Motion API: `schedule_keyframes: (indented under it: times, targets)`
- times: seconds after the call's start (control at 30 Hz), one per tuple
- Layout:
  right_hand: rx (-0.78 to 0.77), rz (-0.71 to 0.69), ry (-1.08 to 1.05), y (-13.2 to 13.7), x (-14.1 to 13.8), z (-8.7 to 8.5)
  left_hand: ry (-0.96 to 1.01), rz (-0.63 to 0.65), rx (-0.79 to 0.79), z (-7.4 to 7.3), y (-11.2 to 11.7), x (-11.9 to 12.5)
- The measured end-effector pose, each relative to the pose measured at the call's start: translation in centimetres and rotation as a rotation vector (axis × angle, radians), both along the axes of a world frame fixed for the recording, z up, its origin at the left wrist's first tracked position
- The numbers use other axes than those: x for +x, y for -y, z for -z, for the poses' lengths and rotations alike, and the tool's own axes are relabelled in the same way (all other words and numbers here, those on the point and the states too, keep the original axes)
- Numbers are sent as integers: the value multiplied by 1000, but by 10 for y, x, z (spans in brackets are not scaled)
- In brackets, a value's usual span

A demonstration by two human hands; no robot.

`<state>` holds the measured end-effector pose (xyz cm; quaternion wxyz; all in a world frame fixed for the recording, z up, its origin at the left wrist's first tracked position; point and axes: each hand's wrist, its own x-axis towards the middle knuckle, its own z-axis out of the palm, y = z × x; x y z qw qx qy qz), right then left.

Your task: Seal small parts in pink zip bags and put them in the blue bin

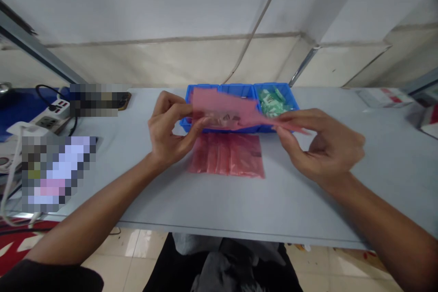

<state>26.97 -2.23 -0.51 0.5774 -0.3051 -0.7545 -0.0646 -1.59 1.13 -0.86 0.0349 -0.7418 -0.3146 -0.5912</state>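
A pink plastic bag [226,108] is stretched between my two hands above the table, slightly blurred, with small dark markings on it. My left hand [174,125] pinches its left end between thumb and fingers. At the right, my right hand [316,143] pinches the bag's narrowed, twisted end, and a tip sticks out past the fingers. Beneath the held bag, more pink plastic bags [226,157] lie flat on the table. Just behind, blue bins [290,96] stand in a row, partly hidden by the held bag. Green packets [273,101] fill the right bin.
On the grey table [239,205], a phone-like device [65,171] with a blurred screen lies at the left. Near it are a power strip [48,121], a white charger and cables. A white and red box [386,97] sits at the back right. The wall rises behind the bins.
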Motion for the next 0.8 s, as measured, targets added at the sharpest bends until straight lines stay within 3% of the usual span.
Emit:
schedule_keyframes:
  times: [0.07,0.13,0.2,0.3,0.4,0.47,0.57,0.67,0.73,0.8]
  targets:
    - [-279,-44,-160,2,-3,1,189,145,-393,-2,5,3]
    - [-558,-187,-316,3,-4,2,376,371,-741,-5,7,5]
    - [-746,-304,-426,2,-4,1,503,560,-976,-8,8,7]
    - [-836,-377,-525,1,-4,1,585,703,-1182,-9,11,11]
    - [-860,-490,-531,2,-5,0,590,711,-1223,-5,16,18]
    - [-855,-519,-425,5,-7,-1,588,713,-1219,-1,21,22]
    - [-842,-415,-198,12,-13,-1,604,766,-1240,5,29,28]
    - [-768,-273,-118,17,-19,2,553,853,-1248,6,35,32]
    - [-724,-228,-116,19,-20,4,468,812,-1190,4,35,32]
    - [-755,-247,-128,20,-21,6,406,647,-1098,1,31,28]
